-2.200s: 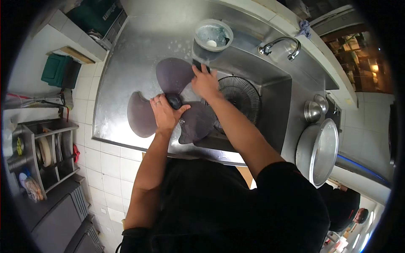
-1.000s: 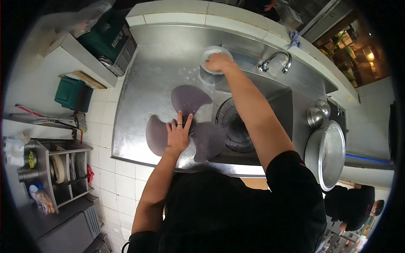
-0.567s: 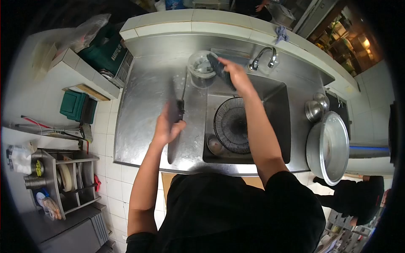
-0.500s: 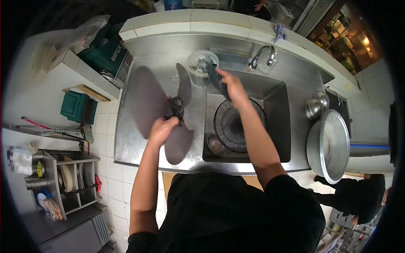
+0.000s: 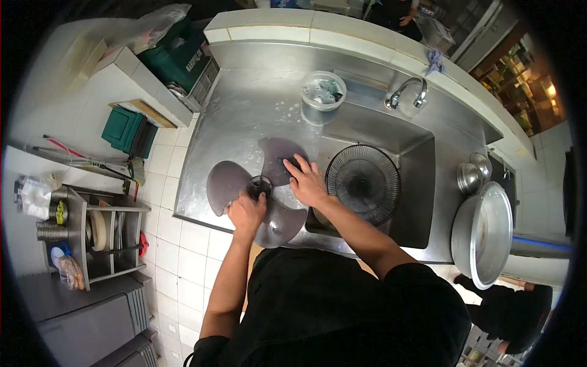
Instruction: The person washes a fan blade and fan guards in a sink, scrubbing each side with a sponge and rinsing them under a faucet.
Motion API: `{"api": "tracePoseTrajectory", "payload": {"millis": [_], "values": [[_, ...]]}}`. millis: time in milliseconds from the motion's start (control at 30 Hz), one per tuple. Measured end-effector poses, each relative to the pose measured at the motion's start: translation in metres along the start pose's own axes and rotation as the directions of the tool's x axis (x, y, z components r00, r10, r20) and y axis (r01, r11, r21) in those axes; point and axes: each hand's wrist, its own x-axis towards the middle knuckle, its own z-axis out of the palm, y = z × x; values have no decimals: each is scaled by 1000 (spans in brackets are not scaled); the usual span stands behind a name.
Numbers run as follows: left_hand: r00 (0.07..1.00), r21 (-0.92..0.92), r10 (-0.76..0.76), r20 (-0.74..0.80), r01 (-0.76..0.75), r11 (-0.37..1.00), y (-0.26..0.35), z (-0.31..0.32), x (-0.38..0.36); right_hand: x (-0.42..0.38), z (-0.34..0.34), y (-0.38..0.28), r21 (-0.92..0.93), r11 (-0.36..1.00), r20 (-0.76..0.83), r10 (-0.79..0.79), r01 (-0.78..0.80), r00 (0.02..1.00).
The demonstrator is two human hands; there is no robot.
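A three-bladed fan blade (image 5: 229,186), smoky purple and partly see-through, lies on the steel counter left of the sink. My left hand (image 5: 247,212) is closed on it at the dark round hub (image 5: 259,185). Over the upper right blade, my right hand (image 5: 307,185) presses down a dark cloth (image 5: 287,164), mostly hidden beneath the fingers. A clear plastic tub (image 5: 323,98) of foamy water with something dark in it stands behind, by the sink corner. In the sink (image 5: 416,183) rests a round black wire fan guard (image 5: 364,183).
A curved faucet (image 5: 406,92) rises behind the sink. On the right, a large metal basin (image 5: 483,235) leans on its side near small steel bowls (image 5: 474,171). Water drops dot the counter (image 5: 238,110). Another person (image 5: 513,309) is at lower right.
My right hand has come from beside the tub, with the dark cloth, down onto the fan blade. The fan blade has gone from tilted up to lying lower on the counter. My view has shifted.
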Motion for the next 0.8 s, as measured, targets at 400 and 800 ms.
{"api": "tracePoseTrajectory", "payload": {"millis": [400,800], "values": [[875,127,432,-217,-414,902,-31,61,24,83,21,-27,-258,917,324,-214,304,921],[868,16,399,-297,-413,911,-27,58,28,55,6,-46,-269,900,374,-232,344,898]]}}
